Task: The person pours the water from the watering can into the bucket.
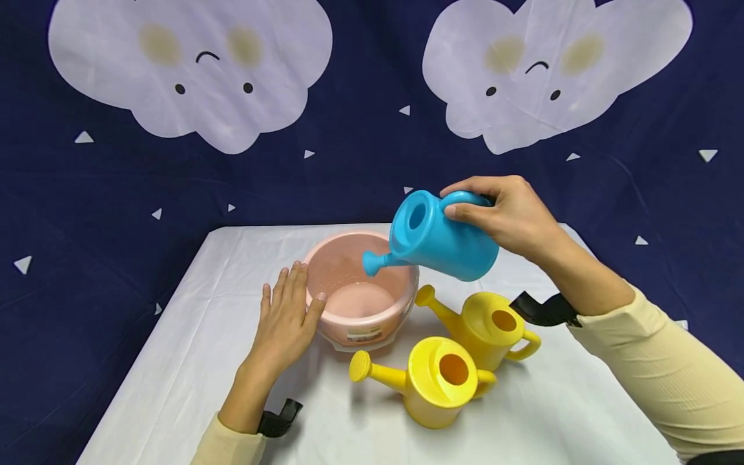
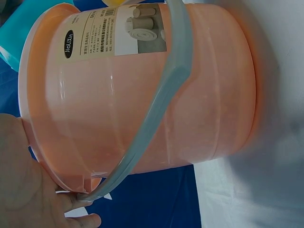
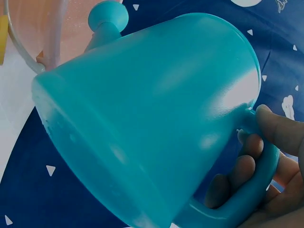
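Observation:
A blue watering can [image 1: 450,242] is tipped to the left, its spout head [image 1: 372,263] over the mouth of a pink bucket [image 1: 363,320]. My right hand [image 1: 511,210] grips the can by its handle; in the right wrist view the fingers [image 3: 244,168] curl through the handle loop. My left hand [image 1: 285,320] touches the bucket's left rim with its fingers straight. The left wrist view shows the bucket's label [image 2: 114,31] and its grey carrying handle [image 2: 164,95]. No stream of water can be made out at the spout.
Two yellow watering cans stand right of the bucket's front: a nearer one [image 1: 436,387] and a farther one [image 1: 491,329], spouts pointing left. All rest on a white-covered table [image 1: 174,387]. Behind it hangs a dark blue cloth [image 1: 372,181] with clouds and triangles.

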`<state>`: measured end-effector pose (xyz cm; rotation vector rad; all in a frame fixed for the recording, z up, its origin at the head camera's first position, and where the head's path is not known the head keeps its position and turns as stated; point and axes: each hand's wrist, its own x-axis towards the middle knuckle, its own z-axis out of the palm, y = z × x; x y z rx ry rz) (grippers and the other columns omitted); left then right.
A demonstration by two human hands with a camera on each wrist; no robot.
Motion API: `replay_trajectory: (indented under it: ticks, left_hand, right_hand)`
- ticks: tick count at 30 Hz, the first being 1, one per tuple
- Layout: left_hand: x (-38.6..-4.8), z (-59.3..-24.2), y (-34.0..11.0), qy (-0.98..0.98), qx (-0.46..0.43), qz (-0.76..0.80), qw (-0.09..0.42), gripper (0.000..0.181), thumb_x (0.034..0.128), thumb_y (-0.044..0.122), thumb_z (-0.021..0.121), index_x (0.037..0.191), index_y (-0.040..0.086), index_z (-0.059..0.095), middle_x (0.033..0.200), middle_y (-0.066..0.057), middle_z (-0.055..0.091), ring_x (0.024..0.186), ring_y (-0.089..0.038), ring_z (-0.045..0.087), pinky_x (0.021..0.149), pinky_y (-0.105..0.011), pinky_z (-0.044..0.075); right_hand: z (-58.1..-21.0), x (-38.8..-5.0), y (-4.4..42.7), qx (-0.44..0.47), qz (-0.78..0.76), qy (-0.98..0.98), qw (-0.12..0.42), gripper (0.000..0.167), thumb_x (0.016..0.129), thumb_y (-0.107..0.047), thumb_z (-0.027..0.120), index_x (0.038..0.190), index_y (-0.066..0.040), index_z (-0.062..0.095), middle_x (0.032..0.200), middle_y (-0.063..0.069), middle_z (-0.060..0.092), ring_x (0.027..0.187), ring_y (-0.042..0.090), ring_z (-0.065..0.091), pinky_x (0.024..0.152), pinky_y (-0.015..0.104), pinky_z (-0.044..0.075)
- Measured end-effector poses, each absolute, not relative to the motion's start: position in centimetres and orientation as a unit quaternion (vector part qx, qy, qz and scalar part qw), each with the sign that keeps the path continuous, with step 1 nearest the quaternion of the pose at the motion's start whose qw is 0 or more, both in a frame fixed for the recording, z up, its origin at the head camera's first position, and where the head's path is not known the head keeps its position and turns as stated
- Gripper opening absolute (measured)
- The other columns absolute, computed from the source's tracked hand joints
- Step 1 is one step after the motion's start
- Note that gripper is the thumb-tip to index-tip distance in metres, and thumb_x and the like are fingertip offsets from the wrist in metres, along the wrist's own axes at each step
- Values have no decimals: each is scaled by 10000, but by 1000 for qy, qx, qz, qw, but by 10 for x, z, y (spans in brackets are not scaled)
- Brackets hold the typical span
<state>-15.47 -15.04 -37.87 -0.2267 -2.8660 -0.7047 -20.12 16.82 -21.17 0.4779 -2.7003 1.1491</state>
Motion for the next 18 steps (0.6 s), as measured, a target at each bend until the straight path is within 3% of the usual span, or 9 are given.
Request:
replay_trajectory:
  ticks: [18]
  left_hand:
    - [-154,-378,-150,-964,-75,-237,92,701,996,530,237,1523,83,120,1602,-103,105,1487,-314,36,1165,-581,-30]
  right_hand:
    - [-226,-202,186,153,439,-879,102,350,843,-365,691,1128,-162,690,1061,-33,699,962,89,630,850,218,504]
